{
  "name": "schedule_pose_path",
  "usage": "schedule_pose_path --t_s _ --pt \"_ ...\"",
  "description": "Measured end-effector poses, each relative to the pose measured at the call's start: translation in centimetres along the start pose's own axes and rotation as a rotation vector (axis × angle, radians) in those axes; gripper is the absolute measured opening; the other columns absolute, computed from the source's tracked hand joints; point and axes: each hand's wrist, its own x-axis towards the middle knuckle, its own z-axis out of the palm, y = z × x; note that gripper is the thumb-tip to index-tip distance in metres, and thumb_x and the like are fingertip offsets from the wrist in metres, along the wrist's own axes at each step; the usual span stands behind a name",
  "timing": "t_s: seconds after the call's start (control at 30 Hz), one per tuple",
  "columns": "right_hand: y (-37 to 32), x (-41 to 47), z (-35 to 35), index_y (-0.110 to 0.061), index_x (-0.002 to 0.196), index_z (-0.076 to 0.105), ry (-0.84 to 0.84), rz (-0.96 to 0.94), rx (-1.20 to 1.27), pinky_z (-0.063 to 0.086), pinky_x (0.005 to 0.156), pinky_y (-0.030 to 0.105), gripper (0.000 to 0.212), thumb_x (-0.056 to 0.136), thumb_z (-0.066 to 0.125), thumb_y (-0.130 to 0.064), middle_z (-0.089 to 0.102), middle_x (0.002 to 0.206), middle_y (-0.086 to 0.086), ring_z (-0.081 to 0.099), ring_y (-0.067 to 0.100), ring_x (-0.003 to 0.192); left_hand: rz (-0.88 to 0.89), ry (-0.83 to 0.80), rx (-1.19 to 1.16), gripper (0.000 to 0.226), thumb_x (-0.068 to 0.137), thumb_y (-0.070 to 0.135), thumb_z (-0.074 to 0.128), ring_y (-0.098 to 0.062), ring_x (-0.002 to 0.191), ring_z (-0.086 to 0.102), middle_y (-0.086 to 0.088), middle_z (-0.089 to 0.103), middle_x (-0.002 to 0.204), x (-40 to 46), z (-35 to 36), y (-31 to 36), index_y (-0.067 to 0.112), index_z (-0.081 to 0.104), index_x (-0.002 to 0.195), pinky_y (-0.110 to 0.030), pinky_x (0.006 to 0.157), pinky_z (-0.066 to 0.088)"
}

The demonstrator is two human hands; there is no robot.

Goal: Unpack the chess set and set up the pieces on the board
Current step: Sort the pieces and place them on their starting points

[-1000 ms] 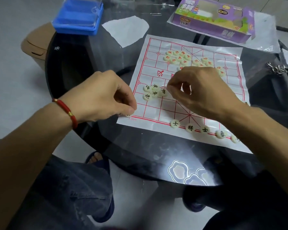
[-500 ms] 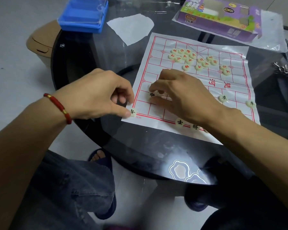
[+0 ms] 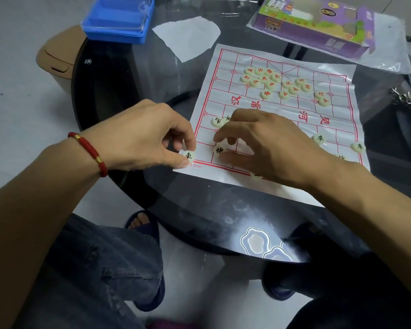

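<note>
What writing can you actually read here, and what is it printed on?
"車": black, on the piece pinched by the left hand.
"炮": black, on the piece under the right hand.
"卒": black, on two pieces at the right.
"汉界" and "楚河": red, on the board sheet.
"3.0cm": sheet's near corner.
Red-lettered pieces: too small.
Purple box: blurred.

One view only, from the person's head, tipped forward and steeply down onto the round glass desk [image 3: 119, 96]. It sits close: both forearms run in from the bottom corners, the left hand [image 3: 140, 136] at about nine o'clock of centre, the right hand [image 3: 266, 143] just past centre toward three. The board sheet [image 3: 323, 74] fills the one-to-two o'clock area. Knees and floor show at six. Wide-angle bending curves the edges.
</note>
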Motion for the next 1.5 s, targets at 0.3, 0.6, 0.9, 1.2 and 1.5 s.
schedule_pose_path --t_s 0.3,0.6,0.9,1.2,1.5 --pt "1.3 0.1 -1.9 -0.020 0.118 0.072 0.072 0.064 -0.009 0.047 0.067 0.021 0.028 0.095 0.066 -0.035 0.064 0.106 -0.004 0.052 0.006 0.081 -0.004 -0.032 -0.055 0.026 0.075 0.035 0.084 -0.008 0.073 0.062 0.012 0.068 0.080 0.1 -0.2 -0.2 0.034 0.073 0.099 -0.025 0.060 0.054" --pt "0.9 1.3 -0.6 -0.023 0.120 0.071 0.073 0.080 -0.025 0.056 0.070 0.033 0.030 0.095 0.066 -0.039 0.065 0.111 -0.002 0.061 0.014 0.090 -0.014 0.110 -0.015 0.025 0.083 0.033 0.078 -0.006 0.073 0.061 0.014 0.067 0.083 0.9 -0.1 0.2 0.032 0.071 0.106 -0.014 0.055 0.047" --pt "0.4 2.1 -0.2 -0.021 0.126 0.068 0.084 0.055 -0.087 0.056 0.068 0.037 0.036 0.096 0.064 -0.040 0.064 0.112 0.002 0.062 0.022 0.094 0.036 0.142 0.074 0.026 0.089 0.032 0.072 -0.005 0.078 0.060 0.016 0.062 0.088 1.2 0.6 0.5 0.032 0.070 0.114 -0.013 0.061 0.043" --pt "0.5 0.7 -1.4 -0.026 0.128 0.068 0.061 0.093 -0.117 0.057 0.065 0.039 0.031 0.099 0.060 -0.032 0.063 0.106 0.000 0.061 0.022 0.085 0.106 0.150 0.200 0.039 0.099 0.040 0.051 -0.009 0.079 0.050 0.010 0.052 0.088 1.9 1.2 0.9 0.044 0.055 0.138 -0.021 0.063 0.039" --pt "1.7 0.0 -1.9 -0.025 0.115 0.076 0.046 0.091 -0.137 0.052 0.060 0.034 0.024 0.100 0.058 -0.031 0.061 0.096 -0.002 0.057 0.019 0.079 0.082 0.039 0.208 0.041 0.097 0.045 0.051 -0.012 0.092 0.045 0.008 0.049 0.097 2.2 0.3 0.8 0.048 0.052 0.138 -0.020 0.069 0.036"
